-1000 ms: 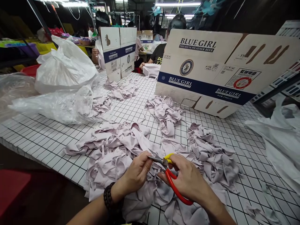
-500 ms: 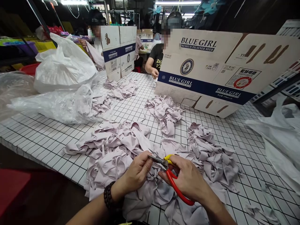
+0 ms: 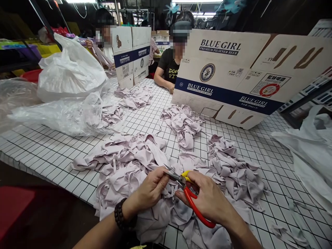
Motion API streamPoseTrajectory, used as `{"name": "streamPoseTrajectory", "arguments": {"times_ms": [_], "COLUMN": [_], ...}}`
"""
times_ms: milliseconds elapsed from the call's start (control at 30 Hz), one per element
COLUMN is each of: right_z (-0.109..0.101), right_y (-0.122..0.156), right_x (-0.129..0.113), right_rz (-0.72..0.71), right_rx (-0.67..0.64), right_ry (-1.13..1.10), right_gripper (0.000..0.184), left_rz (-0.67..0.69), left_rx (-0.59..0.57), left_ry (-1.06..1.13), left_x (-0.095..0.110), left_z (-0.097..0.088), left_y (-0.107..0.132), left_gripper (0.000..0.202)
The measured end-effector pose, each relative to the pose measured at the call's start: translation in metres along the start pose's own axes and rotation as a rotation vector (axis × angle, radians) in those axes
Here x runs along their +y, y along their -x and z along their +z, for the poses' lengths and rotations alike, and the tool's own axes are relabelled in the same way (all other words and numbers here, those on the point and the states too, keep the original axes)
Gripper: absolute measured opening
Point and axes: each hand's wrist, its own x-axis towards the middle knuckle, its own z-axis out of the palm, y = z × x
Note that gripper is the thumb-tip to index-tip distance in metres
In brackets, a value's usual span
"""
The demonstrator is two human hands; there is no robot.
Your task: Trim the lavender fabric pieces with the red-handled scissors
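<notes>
My right hand [image 3: 207, 199] is closed round red-handled scissors [image 3: 191, 201] with a yellow collar, blades pointing left. My left hand [image 3: 151, 190] pinches a pale lilac fabric piece [image 3: 155, 221] right at the blade tips; a dark bead bracelet sits on that wrist. Both hands hover over a heap of lilac fabric pieces [image 3: 124, 166] on the white gridded table [image 3: 46, 152]. Another lilac heap [image 3: 236, 173] lies just right of my hands, and a smaller one [image 3: 183, 124] lies farther back.
A large Blue Girl beer carton [image 3: 233, 76] lies on its side at the back right, a smaller carton [image 3: 132, 55] stands at the back. Clear and white plastic bags [image 3: 70, 90] fill the left; a white bag [image 3: 311, 152] lies right. Two people sit across the table.
My hands and scissors stay almost still. The view has dropped slightly, and the people across the table now show more fully.
</notes>
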Motion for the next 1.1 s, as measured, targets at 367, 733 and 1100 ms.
{"name": "streamPoseTrajectory", "arguments": {"times_ms": [367,733,1100], "right_z": [0.007,0.010,0.015], "right_y": [-0.002,-0.004,-0.005], "right_x": [0.003,0.010,0.023], "right_rz": [0.010,-0.062,0.056], "right_rx": [0.039,0.061,0.027], "right_ry": [-0.003,0.008,-0.364], "right_gripper": [0.038,0.039,0.049], "left_rz": [-0.026,-0.060,-0.162], "left_rx": [0.003,-0.007,-0.005], "left_ry": [0.012,0.055,0.139], "left_x": [0.000,0.004,0.001], "left_z": [0.000,-0.002,-0.001], "left_y": [0.000,0.000,0.004], "left_gripper": [0.033,0.037,0.037]}}
